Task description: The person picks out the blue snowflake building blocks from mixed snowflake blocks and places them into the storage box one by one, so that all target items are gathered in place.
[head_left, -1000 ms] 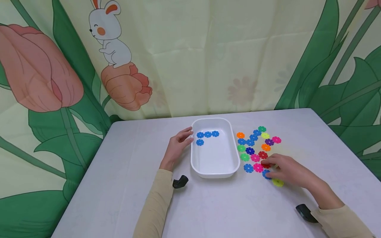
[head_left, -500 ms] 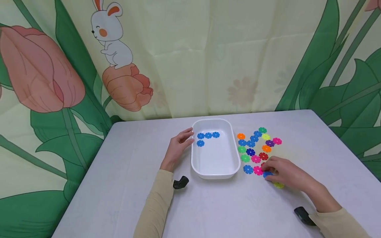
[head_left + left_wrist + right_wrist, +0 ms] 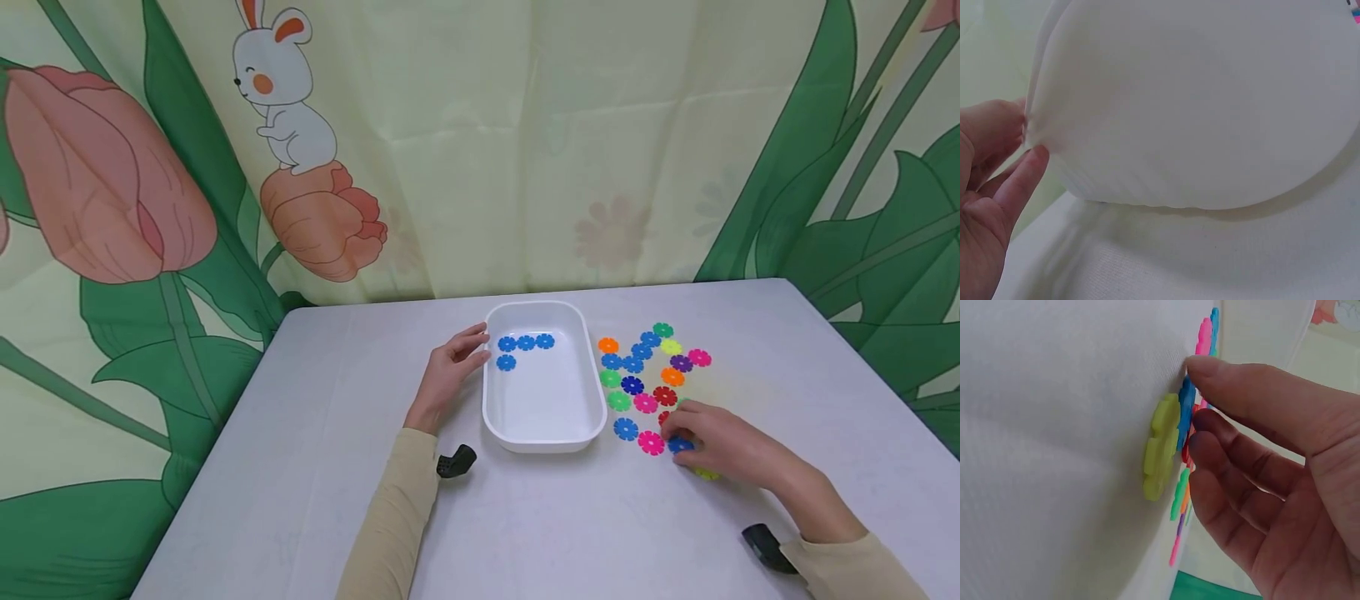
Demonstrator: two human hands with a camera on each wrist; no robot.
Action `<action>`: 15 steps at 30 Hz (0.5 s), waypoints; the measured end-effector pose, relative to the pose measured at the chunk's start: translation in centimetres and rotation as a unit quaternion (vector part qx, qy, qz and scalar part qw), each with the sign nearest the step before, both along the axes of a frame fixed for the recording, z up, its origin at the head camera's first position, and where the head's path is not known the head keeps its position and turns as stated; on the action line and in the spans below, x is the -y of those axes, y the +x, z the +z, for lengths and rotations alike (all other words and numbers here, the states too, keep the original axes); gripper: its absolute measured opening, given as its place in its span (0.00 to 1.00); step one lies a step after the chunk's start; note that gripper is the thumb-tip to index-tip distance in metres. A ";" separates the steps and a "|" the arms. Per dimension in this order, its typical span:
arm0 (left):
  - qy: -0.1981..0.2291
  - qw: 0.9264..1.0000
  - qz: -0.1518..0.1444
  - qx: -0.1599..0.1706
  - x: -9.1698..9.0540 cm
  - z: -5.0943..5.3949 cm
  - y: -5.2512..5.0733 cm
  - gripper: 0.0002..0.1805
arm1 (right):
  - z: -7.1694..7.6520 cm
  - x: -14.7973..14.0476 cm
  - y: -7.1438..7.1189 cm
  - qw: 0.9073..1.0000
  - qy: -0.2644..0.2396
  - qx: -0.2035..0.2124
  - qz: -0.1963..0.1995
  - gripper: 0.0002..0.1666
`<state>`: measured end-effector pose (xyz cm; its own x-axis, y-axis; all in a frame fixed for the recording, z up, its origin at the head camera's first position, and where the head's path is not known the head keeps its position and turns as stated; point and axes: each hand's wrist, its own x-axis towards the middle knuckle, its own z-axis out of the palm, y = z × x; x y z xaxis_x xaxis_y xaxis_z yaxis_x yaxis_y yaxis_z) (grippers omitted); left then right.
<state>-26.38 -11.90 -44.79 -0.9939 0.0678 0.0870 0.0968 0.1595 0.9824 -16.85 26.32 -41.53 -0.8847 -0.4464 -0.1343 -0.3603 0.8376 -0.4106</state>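
My left hand (image 3: pixel 447 372) holds the left rim of the white plastic tray (image 3: pixel 546 446); in the left wrist view thumb and fingers (image 3: pixel 1037 153) meet at the tray's edge. Inside the tray lie several blue snowflake discs (image 3: pixel 526 342), three in a row and another below the first. My right hand (image 3: pixel 731 442) bends over the near end of the loose discs. Its thumb and fingertips pinch a blue snowflake disc (image 3: pixel 680 444) at its edges. Beside that disc lies a yellow one (image 3: pixel 1161 450), partly hidden by the hand in the head view. A red disc (image 3: pixel 663 417) is mostly covered.
Right of the tray lie several discs: pink (image 3: pixel 651 442), blue (image 3: pixel 626 429), green (image 3: pixel 618 401), orange (image 3: pixel 672 377), purple (image 3: pixel 681 363). A white cloth covers the table (image 3: pixel 315 467). A printed curtain (image 3: pixel 465 150) hangs behind. A black wrist device (image 3: pixel 456 461) sits by the left forearm.
My right hand has come down and closed its thumb and fingers on the blue disc, shifting it slightly right, away from the pink one. The left hand stays on the tray.
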 end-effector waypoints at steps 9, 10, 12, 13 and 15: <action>-0.003 1.000 0.001 0.000 -0.1 0.0 0.0 0.18 | 0.1 -0.1 0.1 1.000 -0.004 -0.001 0.016 0.19; -0.004 1.000 0.001 0.000 -0.1 0.0 0.0 0.18 | 0.0 -0.1 0.1 1.000 -0.006 0.000 0.018 0.18; -0.005 1.000 0.001 0.001 0.0 0.0 0.0 0.18 | 0.0 0.0 0.1 1.000 -0.006 0.001 0.016 0.19; -0.006 1.000 0.001 0.002 0.0 -0.1 0.0 0.18 | 0.0 0.0 0.1 1.000 -0.006 0.000 0.014 0.19; -0.005 1.000 0.000 0.001 0.0 -0.1 0.0 0.18 | 0.0 -0.1 0.2 1.000 -0.004 -0.001 0.006 0.20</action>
